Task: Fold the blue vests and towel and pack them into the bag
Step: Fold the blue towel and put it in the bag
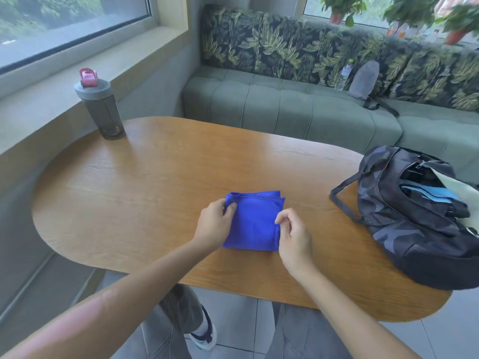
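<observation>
A bright blue towel (252,222), folded into a small square, lies flat on the wooden table (145,193) in front of me. My left hand (215,224) pinches its left edge near the far corner. My right hand (293,237) pinches its right edge between thumb and fingers. At the table's right end sits a dark camouflage bag (414,237), unzipped, with lighter blue folded fabric (438,194) showing inside its opening.
A dark shaker bottle with a pink cap (99,110) stands at the table's far left. A green bench sofa (285,104) runs behind the table, with a water bottle and a grey pouch on it. The bag's strap (342,200) loops onto the tabletop.
</observation>
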The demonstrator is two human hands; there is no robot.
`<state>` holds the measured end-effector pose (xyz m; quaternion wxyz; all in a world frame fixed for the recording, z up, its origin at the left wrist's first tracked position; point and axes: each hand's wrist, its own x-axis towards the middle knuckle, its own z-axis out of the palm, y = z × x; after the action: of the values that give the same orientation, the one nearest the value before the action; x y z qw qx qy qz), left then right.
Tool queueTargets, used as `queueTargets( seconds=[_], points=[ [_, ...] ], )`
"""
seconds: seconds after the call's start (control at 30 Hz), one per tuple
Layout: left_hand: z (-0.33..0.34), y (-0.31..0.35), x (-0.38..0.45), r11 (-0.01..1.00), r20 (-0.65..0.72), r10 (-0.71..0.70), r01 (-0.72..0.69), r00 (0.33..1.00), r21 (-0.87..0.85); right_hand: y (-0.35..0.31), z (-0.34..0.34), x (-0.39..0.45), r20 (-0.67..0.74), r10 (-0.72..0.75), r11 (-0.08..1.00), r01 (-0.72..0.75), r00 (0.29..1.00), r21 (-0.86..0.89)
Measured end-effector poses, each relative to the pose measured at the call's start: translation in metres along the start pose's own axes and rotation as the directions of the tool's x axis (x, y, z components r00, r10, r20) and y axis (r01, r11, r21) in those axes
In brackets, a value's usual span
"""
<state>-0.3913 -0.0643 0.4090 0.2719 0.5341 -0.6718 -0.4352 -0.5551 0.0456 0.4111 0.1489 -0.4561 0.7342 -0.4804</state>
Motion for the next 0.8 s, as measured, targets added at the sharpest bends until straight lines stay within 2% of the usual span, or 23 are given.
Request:
queueTargets(
  seconds=[0.07,0.2,0.33,0.43,0.5,0.57,0.63,0.7,0.73,0.8],
  points=[
    [0.003,0.001,0.018,0.997,-0.004,-0.044,0.044,0.999,0.061,0.003,0.005,0.020,0.042,-0.009,0.999,0.011,0.999,-0.046],
    [0.011,-0.004,0.042,0.967,-0.003,-0.113,0.111,0.994,0.230,0.008,0.016,0.052,0.190,0.129,0.982,-0.099,0.973,-0.160],
    [0.015,-0.011,0.045,0.918,-0.034,-0.106,0.111,0.994,0.381,0.022,0.021,0.059,0.322,0.168,0.945,-0.060,0.932,-0.322],
    [0.014,-0.007,0.039,0.883,-0.086,-0.038,0.074,0.996,0.464,0.028,0.020,0.056,0.343,0.144,0.953,-0.037,0.928,-0.300],
    [0.012,-0.007,0.033,0.851,-0.156,0.186,-0.080,0.970,0.519,0.030,0.016,0.052,0.293,0.083,0.968,-0.008,0.952,-0.249],
    [0.015,-0.012,0.026,0.730,-0.117,0.458,-0.297,0.881,0.615,0.030,0.005,0.044,0.215,-0.051,0.961,0.107,0.975,-0.256],
    [0.019,-0.019,0.020,0.618,0.035,0.578,-0.465,0.815,0.635,0.028,-0.009,0.029,0.221,-0.263,0.872,0.330,0.939,-0.362],
    [0.027,-0.029,0.014,0.534,0.196,0.575,-0.546,0.794,0.645,0.030,-0.016,0.010,0.353,-0.436,0.704,0.558,0.828,-0.440],
    [0.030,-0.034,0.011,0.522,0.262,0.527,-0.551,0.808,0.651,0.033,-0.014,0.000,0.430,-0.460,0.626,0.627,0.777,-0.463],
    [0.035,-0.042,0.008,0.552,0.351,0.400,-0.528,0.847,0.645,0.041,0.000,-0.015,0.524,-0.441,0.517,0.684,0.729,-0.515]
  ],
)
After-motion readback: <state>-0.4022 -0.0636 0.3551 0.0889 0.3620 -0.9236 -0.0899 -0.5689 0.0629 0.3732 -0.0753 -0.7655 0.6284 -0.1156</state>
